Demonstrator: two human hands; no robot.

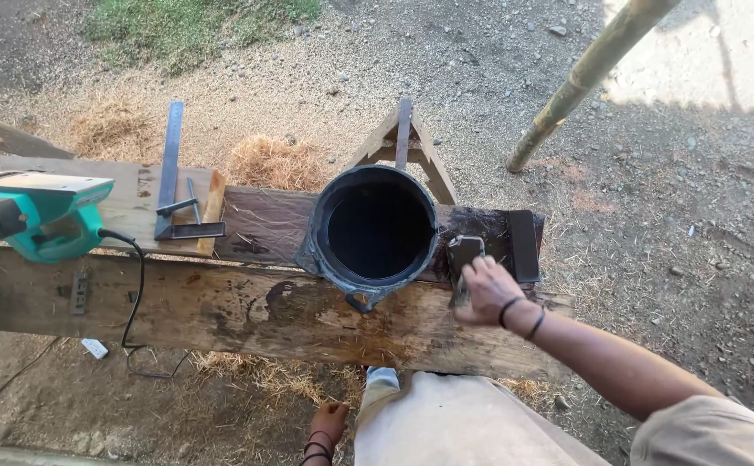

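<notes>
My right hand [486, 292] grips a wide paintbrush [462, 255] whose bristles rest on the wet black end of the wooden plank [248, 315]. A black bucket [373, 229] full of dark liquid stands on the planks just left of the brush. My left hand [329, 423] hangs low beside my leg, below the plank's near edge, fingers curled, holding nothing I can see.
A teal power planer [40, 216] with its black cord sits on the planks at far left. A steel square [170, 177] and a pencil lie beside it. A wooden sawhorse [403, 142] supports the planks. A bamboo pole [588, 73] leans at upper right. Gravel and shavings cover the ground.
</notes>
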